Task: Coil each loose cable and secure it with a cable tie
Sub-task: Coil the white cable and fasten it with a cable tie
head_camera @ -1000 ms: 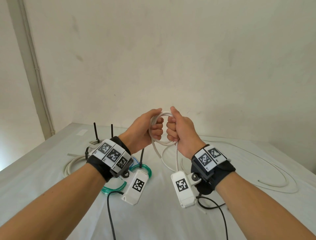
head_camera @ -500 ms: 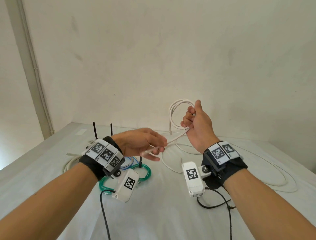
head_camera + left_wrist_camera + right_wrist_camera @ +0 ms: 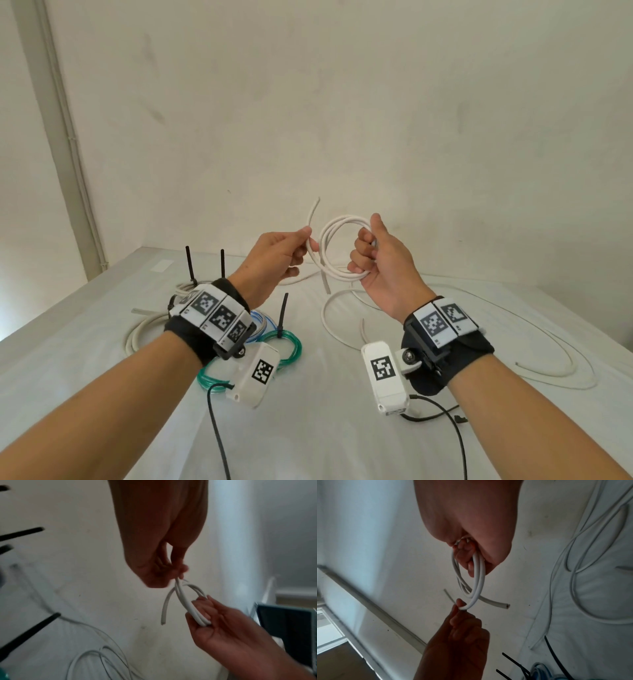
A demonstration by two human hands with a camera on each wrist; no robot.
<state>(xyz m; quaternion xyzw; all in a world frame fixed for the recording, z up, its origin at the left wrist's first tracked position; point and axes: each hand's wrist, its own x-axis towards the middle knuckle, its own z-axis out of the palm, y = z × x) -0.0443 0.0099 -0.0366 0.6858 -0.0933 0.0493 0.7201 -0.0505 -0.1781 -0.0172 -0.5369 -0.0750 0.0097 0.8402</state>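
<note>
White cable coil (image 3: 337, 248) held by right hand (image 3: 380, 263); left hand (image 3: 274, 260) pinches its end.

1. The right hand (image 3: 467, 524) grips a small coil of white cable (image 3: 477, 577), its fingers curled through the loops.
2. The left hand (image 3: 458, 639) rises from the bottom edge of the view, pinching the coil's lowest turn between its fingertips (image 3: 460, 603).
3. One cut cable end (image 3: 557, 606) juts out to the right of the coil.
4. Loose white cables (image 3: 573, 582) lie on the white table (image 3: 599, 635); black cable ties (image 3: 513, 661) stand near the view's bottom edge.
</note>
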